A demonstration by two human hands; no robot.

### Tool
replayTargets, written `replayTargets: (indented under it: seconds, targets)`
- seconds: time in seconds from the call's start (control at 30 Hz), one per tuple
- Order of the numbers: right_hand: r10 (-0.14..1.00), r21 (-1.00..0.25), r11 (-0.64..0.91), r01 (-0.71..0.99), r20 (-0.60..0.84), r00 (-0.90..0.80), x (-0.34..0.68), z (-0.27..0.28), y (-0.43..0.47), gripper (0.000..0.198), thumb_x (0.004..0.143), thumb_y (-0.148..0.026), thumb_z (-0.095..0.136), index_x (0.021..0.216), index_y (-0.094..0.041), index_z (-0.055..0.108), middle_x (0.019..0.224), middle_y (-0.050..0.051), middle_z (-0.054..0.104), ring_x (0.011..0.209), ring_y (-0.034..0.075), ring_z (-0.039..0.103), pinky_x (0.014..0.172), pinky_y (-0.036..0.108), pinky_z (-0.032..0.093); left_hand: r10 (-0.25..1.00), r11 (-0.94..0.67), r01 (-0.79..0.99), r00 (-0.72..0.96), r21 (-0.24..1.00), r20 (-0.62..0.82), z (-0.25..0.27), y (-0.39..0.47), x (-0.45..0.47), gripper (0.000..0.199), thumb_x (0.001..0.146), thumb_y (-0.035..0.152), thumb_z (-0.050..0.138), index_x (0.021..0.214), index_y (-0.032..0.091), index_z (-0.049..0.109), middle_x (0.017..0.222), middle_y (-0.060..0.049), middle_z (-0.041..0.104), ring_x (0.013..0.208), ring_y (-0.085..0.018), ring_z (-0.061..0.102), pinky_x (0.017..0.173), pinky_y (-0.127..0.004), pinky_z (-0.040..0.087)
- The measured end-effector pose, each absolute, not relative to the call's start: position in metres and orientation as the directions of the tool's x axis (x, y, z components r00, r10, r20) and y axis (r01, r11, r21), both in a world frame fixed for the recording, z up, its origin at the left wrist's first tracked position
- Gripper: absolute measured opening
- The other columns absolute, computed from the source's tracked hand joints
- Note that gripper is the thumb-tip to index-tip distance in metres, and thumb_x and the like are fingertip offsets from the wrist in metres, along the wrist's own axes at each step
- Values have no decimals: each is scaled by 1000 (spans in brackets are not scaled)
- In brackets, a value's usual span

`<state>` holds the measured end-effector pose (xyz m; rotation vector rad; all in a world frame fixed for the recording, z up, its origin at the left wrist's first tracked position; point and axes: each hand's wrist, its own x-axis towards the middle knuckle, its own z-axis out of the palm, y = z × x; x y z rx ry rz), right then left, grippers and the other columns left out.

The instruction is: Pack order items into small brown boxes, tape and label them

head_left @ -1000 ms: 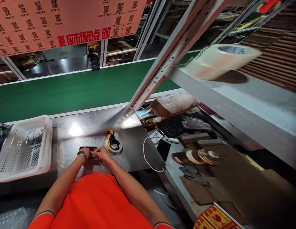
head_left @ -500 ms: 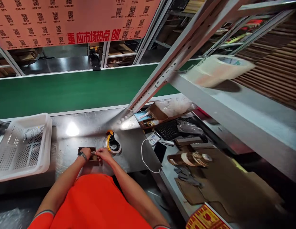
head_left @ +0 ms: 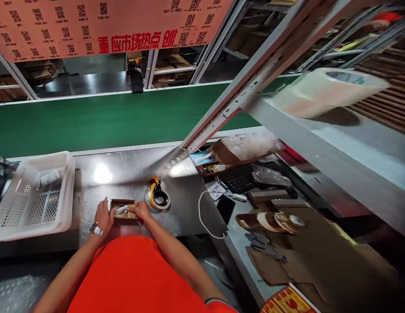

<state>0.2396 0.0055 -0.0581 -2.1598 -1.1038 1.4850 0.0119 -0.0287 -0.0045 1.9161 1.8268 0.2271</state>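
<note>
A small open cardboard box (head_left: 123,218) rests on the metal bench in front of me. Inside it lies a small, shiny, clear-wrapped item (head_left: 122,209) whose kind I cannot make out. My left hand (head_left: 104,216), with a metal watch at the wrist, grips the box's left end, its thumb against the edge. From the other side my right hand (head_left: 142,211) has its fingers closed over the right end. Just beyond the right hand sits an orange and black tape dispenser (head_left: 157,195) with a roll of tape.
A white perforated basket (head_left: 69,191) stands left on the steel bench (head_left: 124,174). Behind runs a green conveyor (head_left: 124,121). To the right are a slanted metal post (head_left: 222,115), a shelf with tape rolls (head_left: 319,95), a keyboard (head_left: 236,179) and a brown bottle (head_left: 270,221).
My hands have moved apart to opposite ends of the box, uncovering the wrapped item inside. The left hand shifted left and down. The view has turned slightly.
</note>
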Motion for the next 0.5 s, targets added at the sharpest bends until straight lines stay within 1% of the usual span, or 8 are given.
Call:
replayTargets:
  seconds: [0.07, 0.13, 0.2, 0.23, 0.27, 0.33, 0.4, 0.5]
  targets:
    - [740, -614, -648, 451, -649, 179, 240, -59, 5, 64, 68, -54, 110, 71, -28, 52, 45, -10, 54, 44, 14, 60, 46, 22, 33, 953, 23, 877, 126, 480, -276, -12, -40, 5, 65, 110, 33, 59, 171, 8, 57, 166, -29, 70, 157, -39, 67, 137, -55, 53]
    - [759, -617, -626, 477, -622, 191, 241, -59, 5, 64, 66, -50, 111, 70, -28, 52, 48, -10, 55, 48, 14, 61, 49, 22, 32, 880, 16, 874, 219, 486, -422, -15, -45, 11, 79, 103, 29, 68, 177, 7, 49, 179, -31, 57, 166, -40, 60, 141, -51, 48]
    - [782, -626, -601, 497, -589, 204, 242, -58, 4, 64, 64, -45, 112, 68, -27, 51, 52, -9, 56, 56, 14, 63, 51, 22, 31, 801, 20, 908, 235, 417, -550, -12, -44, 26, 88, 101, 26, 72, 180, 2, 41, 190, -35, 39, 173, -41, 51, 144, -47, 43]
    - [791, -631, -591, 503, -574, 210, 242, -58, 4, 64, 63, -43, 111, 67, -27, 50, 54, -9, 56, 60, 14, 64, 52, 22, 30, 775, 28, 931, 211, 365, -596, -9, -42, 34, 86, 103, 25, 71, 179, 0, 41, 192, -37, 33, 174, -42, 49, 144, -46, 41]
    - [798, -636, -584, 505, -563, 213, 242, -57, 3, 64, 63, -42, 111, 67, -27, 49, 55, -9, 56, 63, 15, 65, 53, 21, 31, 758, 37, 947, 182, 320, -627, -5, -38, 40, 81, 104, 25, 69, 177, 1, 44, 192, -37, 31, 173, -43, 51, 142, -45, 42]
    - [804, -646, -577, 499, -559, 206, 241, -55, 1, 62, 66, -42, 109, 69, -28, 49, 56, -9, 57, 63, 15, 65, 53, 21, 33, 748, 56, 958, 146, 281, -647, 2, -28, 45, 67, 107, 26, 67, 170, 7, 55, 187, -34, 42, 162, -40, 63, 136, -43, 48]
    - [798, -656, -582, 480, -574, 183, 239, -55, -3, 59, 71, -43, 106, 73, -29, 48, 54, -10, 56, 57, 15, 64, 51, 21, 38, 746, 63, 955, 146, 288, -649, 6, -16, 41, 53, 107, 31, 71, 157, 14, 67, 176, -27, 57, 145, -35, 76, 125, -39, 55]
    - [791, -675, -586, 449, -598, 133, 240, -55, -9, 50, 85, -41, 96, 77, -29, 49, 53, -11, 55, 48, 15, 61, 48, 22, 49, 775, 121, 945, 103, 305, -624, 4, -1, 27, 43, 103, 41, 82, 140, 19, 73, 158, -20, 72, 133, -30, 80, 111, -32, 58]
